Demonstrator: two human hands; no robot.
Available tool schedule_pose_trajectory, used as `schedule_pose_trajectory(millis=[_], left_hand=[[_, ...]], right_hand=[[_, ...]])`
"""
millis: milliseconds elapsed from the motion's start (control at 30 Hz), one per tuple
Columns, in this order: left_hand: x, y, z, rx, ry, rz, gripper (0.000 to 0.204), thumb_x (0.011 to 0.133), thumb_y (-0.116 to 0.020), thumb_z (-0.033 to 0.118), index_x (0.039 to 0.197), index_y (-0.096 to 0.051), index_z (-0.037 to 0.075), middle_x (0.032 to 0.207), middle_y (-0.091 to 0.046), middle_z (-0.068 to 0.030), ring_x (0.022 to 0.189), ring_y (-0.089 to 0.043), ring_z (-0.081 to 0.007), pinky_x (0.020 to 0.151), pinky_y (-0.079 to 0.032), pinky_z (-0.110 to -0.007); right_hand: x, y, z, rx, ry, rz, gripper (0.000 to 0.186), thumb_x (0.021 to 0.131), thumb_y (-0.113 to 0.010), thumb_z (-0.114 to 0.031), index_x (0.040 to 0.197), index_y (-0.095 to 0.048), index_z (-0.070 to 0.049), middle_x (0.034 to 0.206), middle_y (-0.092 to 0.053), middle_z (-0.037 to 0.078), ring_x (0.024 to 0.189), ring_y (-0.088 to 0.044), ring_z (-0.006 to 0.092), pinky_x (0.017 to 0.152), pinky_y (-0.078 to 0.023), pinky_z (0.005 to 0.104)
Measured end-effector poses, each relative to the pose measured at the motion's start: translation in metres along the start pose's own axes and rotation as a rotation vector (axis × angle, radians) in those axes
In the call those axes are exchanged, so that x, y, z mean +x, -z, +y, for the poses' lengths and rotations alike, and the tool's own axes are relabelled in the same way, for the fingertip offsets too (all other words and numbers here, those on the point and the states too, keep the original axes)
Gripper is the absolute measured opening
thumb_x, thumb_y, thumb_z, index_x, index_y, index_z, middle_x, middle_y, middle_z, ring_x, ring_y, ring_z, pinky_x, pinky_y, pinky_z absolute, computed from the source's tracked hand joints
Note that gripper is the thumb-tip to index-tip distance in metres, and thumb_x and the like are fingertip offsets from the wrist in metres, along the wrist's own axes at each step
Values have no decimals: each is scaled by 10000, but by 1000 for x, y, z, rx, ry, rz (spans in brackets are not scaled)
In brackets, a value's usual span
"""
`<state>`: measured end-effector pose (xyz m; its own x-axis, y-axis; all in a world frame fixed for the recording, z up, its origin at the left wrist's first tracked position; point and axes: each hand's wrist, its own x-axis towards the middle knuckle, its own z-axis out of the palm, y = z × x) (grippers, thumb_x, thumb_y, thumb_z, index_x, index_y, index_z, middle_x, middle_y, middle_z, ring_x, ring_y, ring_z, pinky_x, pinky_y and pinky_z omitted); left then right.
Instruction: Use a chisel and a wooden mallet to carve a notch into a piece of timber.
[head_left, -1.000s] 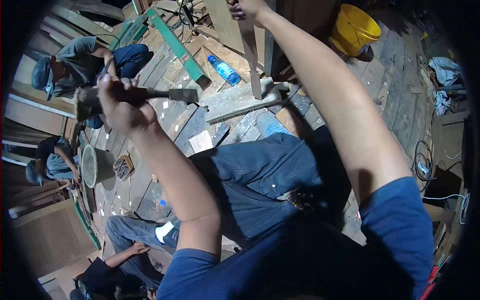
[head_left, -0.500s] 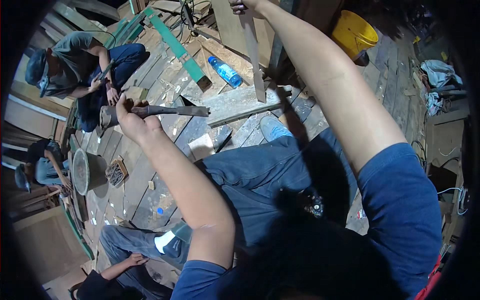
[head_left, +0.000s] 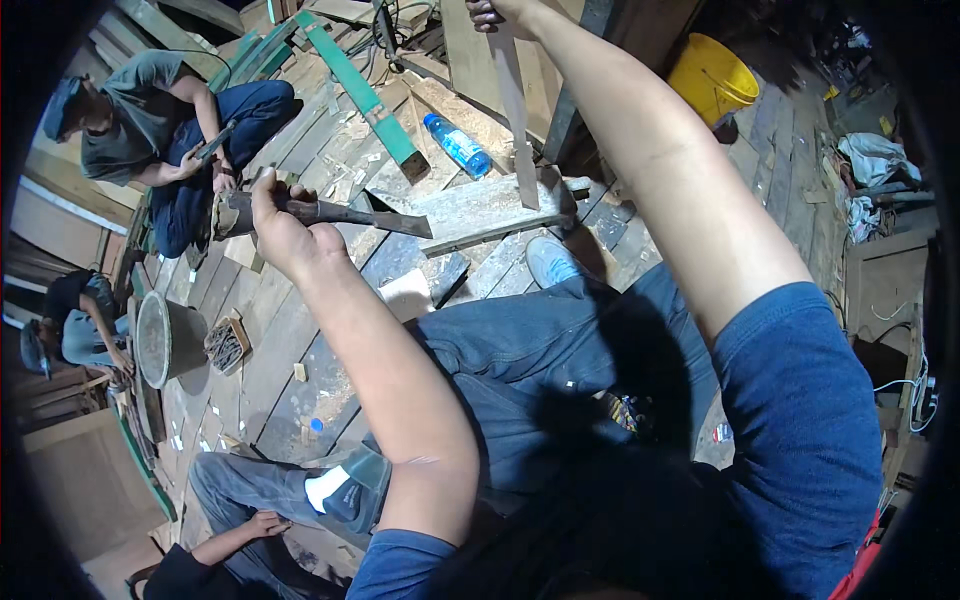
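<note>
Here, in the head view, the left hand (head_left: pixel 285 232) is wrapped around an axe (head_left: pixel 330 213), blade toward the slat (head_left: pixel 515 110). The right hand (head_left: pixel 492 12) pinches the slat's top, holding it upright on a plank (head_left: pixel 480 210). Strike well below those fingers. Since earlier, the axe has dropped nearer the plank.

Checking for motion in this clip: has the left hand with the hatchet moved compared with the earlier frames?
Yes. The left hand and its hatchet have come down toward the pale plank on the floor, with the blade now close above the plank's left end.
</note>
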<state>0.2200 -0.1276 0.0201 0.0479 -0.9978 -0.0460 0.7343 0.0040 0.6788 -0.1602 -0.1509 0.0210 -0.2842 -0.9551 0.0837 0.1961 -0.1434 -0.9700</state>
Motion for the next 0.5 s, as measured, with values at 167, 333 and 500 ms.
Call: schedule_pose_trajectory(millis=[167,333,500], left_hand=[[-1,0,2,51,-13,36,93,792,-649,83,839,-569,80,700,-524,-8,556,-495,-126,528,-413,-244],[0,-3,-2,33,14,50,89,782,-665,103,794,-579,83,694,-534,4,555,-490,-116,523,-398,-249],[0,-3,-2,45,15,57,101,770,-681,107,770,-582,87,684,-539,9,556,-486,-110,524,-393,-254]], right_hand=[[-9,-1,-5,20,-68,-31,354,910,-397,-444,658,-394,-196,466,-276,-44,364,-246,121,377,-255,302],[-24,4,-13,120,-93,-63,385,936,-352,-476,676,-391,-195,484,-293,-52,393,-263,119,413,-255,282],[-38,1,-21,148,-114,-63,391,927,-382,-470,662,-395,-182,486,-300,-49,401,-265,113,415,-258,278]])
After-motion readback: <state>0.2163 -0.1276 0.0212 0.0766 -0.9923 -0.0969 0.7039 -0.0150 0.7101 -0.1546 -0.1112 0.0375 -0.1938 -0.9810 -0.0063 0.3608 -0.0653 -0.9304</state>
